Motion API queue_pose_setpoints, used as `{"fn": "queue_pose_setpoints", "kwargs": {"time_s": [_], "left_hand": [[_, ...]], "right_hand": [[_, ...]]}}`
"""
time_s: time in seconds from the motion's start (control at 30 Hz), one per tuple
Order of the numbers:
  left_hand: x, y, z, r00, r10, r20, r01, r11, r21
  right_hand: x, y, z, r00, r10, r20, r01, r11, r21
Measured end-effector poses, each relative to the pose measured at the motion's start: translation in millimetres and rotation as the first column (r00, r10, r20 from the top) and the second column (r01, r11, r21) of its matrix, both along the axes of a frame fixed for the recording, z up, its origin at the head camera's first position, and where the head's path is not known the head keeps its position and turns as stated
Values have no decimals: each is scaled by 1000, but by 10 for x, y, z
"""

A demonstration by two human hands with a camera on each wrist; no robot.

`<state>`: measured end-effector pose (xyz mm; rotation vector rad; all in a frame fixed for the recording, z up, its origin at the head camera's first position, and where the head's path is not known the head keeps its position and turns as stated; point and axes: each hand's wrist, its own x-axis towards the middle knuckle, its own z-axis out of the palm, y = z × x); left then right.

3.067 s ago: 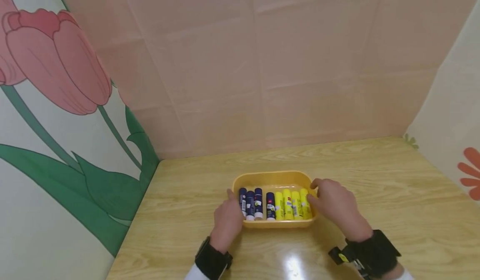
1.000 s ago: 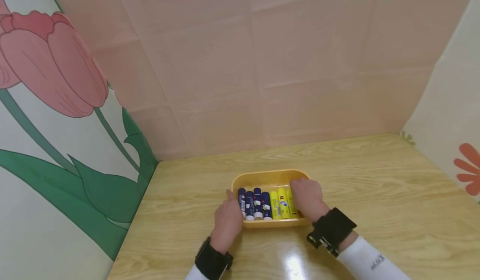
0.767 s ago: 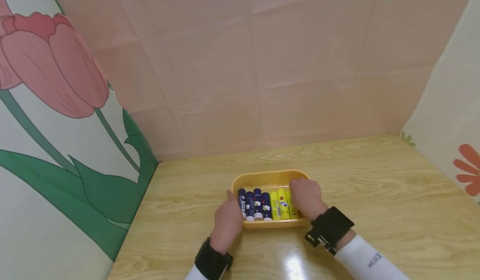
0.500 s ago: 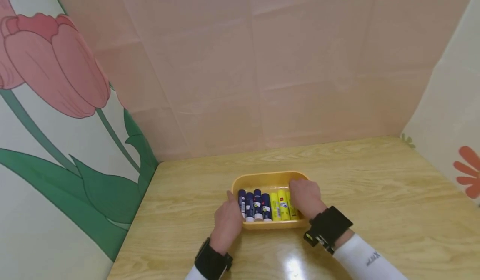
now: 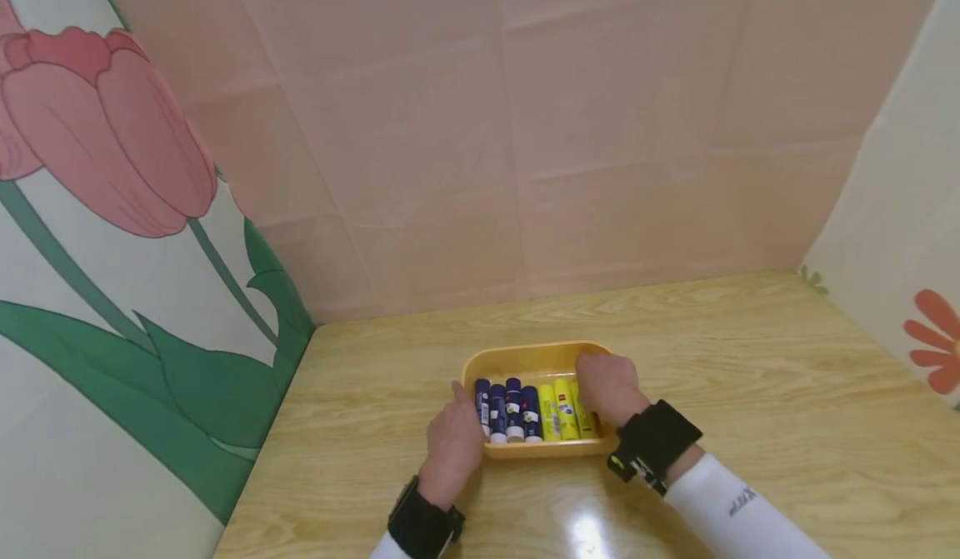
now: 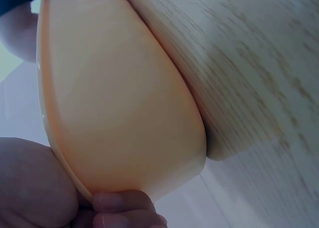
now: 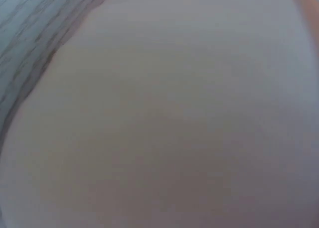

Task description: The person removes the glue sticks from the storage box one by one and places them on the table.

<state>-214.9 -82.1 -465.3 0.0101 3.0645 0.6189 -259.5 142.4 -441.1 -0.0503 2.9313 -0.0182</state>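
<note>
A yellow plastic tray (image 5: 536,450) sits on the table. Inside lies a row of glue sticks: several dark blue ones (image 5: 513,409) on the left, then three visible yellow ones (image 5: 564,409). My left hand (image 5: 455,442) grips the tray's left end; the left wrist view shows its fingers (image 6: 124,202) curled against the outer wall near the rim. My right hand (image 5: 611,388) reaches over the right end into the tray, up against the rightmost visible yellow stick. Its fingertips are hidden, so I cannot tell whether they pinch a stick. The right wrist view is filled by the blurred tray wall (image 7: 159,88).
The tray stands on a light wood-grain table (image 5: 720,359). Behind it hangs a creased pink sheet (image 5: 510,151). A panel with a painted tulip (image 5: 135,134) borders the left side, and a white panel with an orange flower (image 5: 937,342) the right.
Since the earliest frame, my right hand has moved left from the tray's right rim into the tray. A blue stick and the yellow sticks have shifted left, narrowing a gap. My left hand stays put.
</note>
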Motion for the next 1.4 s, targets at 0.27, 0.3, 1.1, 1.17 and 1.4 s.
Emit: {"fn": "queue_pose_setpoints", "kwargs": {"time_s": [0.27,0.3,1.1,1.17,1.4], "left_hand": [[-12,-7,-7,1000,-1,-28,0,999,-38],[-10,-6,-13,1000,-2,-30,0,999,-40],[-21,3,-19,1000,20,-14,-21,995,-93],[-27,2,-23,1000,22,-14,-23,996,-91],[-35,1,-23,1000,25,5,-24,997,-74]], "right_hand": [[6,1,34,1000,-21,1,21,1000,-12],[3,-1,30,1000,-27,3,27,1000,-12],[56,48,8,992,-63,-110,48,990,-136],[71,56,27,991,-53,-121,35,989,-141],[93,86,43,992,-56,-116,36,985,-166]]}}
